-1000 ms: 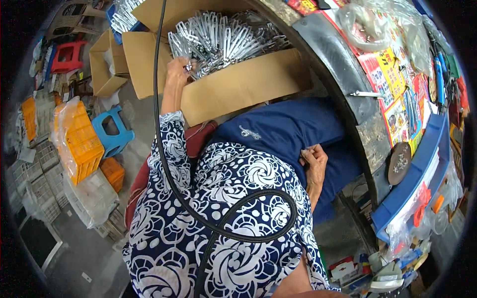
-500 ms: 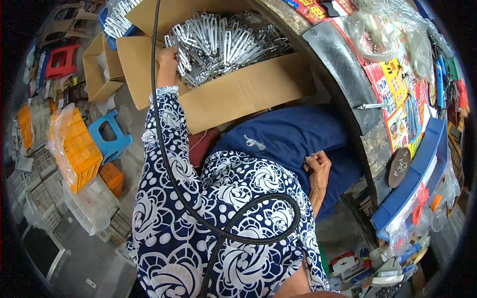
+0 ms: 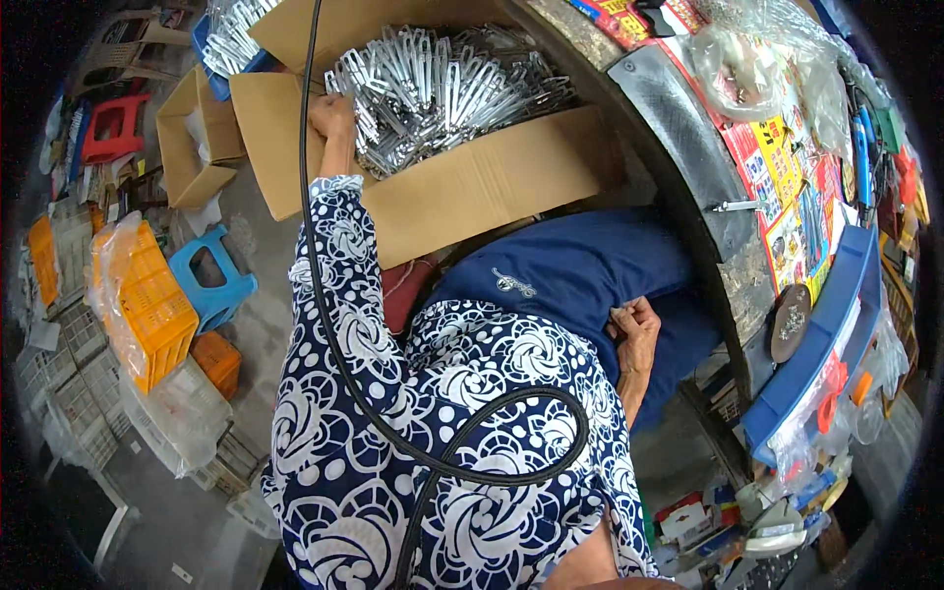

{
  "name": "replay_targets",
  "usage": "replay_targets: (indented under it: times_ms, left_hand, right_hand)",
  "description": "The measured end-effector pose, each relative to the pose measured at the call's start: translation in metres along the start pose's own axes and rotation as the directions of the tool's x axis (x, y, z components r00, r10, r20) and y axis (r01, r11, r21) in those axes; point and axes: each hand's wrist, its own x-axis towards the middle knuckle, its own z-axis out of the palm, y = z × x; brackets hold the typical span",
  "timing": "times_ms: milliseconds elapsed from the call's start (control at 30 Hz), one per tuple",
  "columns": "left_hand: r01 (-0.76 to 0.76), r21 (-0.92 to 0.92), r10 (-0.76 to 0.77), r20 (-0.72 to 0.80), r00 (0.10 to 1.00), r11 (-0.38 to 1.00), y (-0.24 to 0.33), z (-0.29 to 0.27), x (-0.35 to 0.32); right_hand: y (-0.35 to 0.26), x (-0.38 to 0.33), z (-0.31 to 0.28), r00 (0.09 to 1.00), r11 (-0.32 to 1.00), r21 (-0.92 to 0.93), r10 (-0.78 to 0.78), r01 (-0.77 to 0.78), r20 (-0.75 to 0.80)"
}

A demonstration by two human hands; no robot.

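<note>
A large open cardboard box holds a heap of slim, shiny metal pieces, long and slotted like clips. My left hand is at the box's left side, against the edge of the heap. Its fingers are curled closed, and what they grip, if anything, is hidden. On the dark blue cloth over my lap rests my right hand. Thumb and fingers there are drawn together in a pinch; whatever may be between them is too small to make out.
A black cable hangs in front of me and loops. At right, the workbench carries a blue tray, plastic bags and a loose metal piece. Leftward stand a smaller carton, a blue stool and an orange crate.
The view has shifted slightly. My left hand has turned a little and stays beside the metal heap. My right hand keeps its pinch on my lap.
</note>
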Motion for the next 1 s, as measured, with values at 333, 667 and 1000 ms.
replay_targets:
  times_ms: [333, 667, 1000]
  left_hand:
    - [0.058, 0.620, -0.118, 0.056, 0.991, 0.782, 0.032, 0.004, -0.018]
    - [-0.233, 0.747, 0.115, 0.207, 0.972, 0.623, 0.047, -0.029, -0.015]
    - [-0.657, 0.556, 0.152, 0.693, 0.705, 0.509, 0.119, -0.017, -0.091]
  right_hand:
    - [0.004, 0.002, -0.002, 1.000, 0.997, -0.073, 0.007, -0.008, -0.009]
    - [0.003, 0.003, 0.001, 1.000, 0.995, -0.101, 0.007, -0.005, 0.020]
    - [-0.006, -0.016, 0.006, 0.997, 0.935, -0.352, -0.070, 0.052, -0.038]
